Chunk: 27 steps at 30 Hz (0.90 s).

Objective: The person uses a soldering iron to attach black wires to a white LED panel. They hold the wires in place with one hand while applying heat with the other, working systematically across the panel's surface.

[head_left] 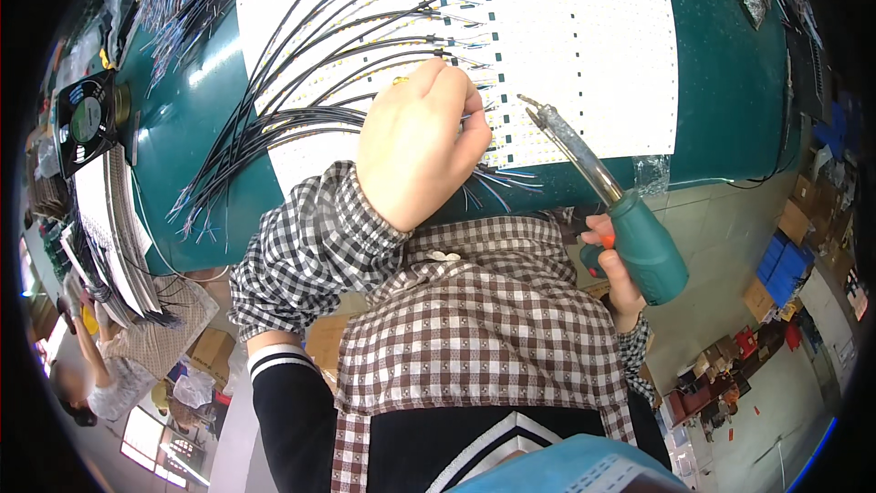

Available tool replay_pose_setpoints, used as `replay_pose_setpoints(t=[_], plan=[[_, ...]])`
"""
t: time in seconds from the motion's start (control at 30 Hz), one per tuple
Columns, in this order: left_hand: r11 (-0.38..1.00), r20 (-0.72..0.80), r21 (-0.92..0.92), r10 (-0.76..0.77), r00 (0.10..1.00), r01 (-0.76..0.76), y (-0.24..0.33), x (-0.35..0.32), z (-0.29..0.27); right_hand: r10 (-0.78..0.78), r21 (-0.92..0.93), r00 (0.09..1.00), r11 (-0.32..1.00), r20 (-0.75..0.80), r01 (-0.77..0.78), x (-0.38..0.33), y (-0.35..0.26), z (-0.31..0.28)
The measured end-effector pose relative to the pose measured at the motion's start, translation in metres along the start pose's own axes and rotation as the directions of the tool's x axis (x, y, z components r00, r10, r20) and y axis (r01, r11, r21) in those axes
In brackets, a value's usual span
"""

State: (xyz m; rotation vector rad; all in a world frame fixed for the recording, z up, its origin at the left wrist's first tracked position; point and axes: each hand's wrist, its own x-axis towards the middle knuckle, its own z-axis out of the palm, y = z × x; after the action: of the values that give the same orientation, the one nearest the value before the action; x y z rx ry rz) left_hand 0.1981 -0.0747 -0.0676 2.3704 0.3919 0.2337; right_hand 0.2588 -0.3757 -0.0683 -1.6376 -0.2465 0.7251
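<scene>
My left hand [415, 141] is closed in a pinch over a large white circuit-board sheet [625, 55], on the thin wires at the end of a black cable; the fingertips partly hide them. Several black cables [315, 46] fan over the sheet's left part, their stripped coloured ends lying along a row of dark pads. My right hand [623, 285] grips a green soldering gun [652, 246] by its handle, a finger at the red trigger. Its tip [525, 100] points up and left, just right of my left fingertips.
A green table [730, 100] carries the sheet. At the left stand a black fan [88, 123] and a stack of white boards [105, 210]. More cables [187, 0] lie at the far left. Another person [100, 374] is at the lower left. Boxes [776, 265] stand at the right.
</scene>
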Motion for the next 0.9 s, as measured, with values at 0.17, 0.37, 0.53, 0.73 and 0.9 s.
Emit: replay_pose_setpoints(t=[0.17,0.37,0.53,0.73,0.9], plan=[[0.999,0.024,-0.047,-0.025,0.999,0.026,0.000,0.001,-0.002,-0.032,-0.083,0.999,0.996,0.033,0.034,-0.005,0.009,-0.003],[0.999,0.035,-0.042,-0.016,0.999,0.017,0.000,0.002,-0.003,-0.068,-0.133,0.997,0.988,0.048,0.073,-0.003,0.011,-0.001],[0.998,0.050,-0.010,-0.053,0.997,0.054,0.003,0.002,-0.005,-0.089,-0.167,0.994,0.981,0.066,0.099,-0.002,0.012,-0.001],[0.999,0.049,-0.014,-0.046,0.998,0.047,0.002,0.002,-0.004,-0.083,-0.191,0.995,0.977,0.056,0.092,0.001,0.008,0.003],[0.999,0.051,-0.013,-0.049,0.997,0.050,0.002,0.002,-0.004,-0.122,-0.307,0.988,0.941,0.090,0.144,0.003,0.007,0.000]])
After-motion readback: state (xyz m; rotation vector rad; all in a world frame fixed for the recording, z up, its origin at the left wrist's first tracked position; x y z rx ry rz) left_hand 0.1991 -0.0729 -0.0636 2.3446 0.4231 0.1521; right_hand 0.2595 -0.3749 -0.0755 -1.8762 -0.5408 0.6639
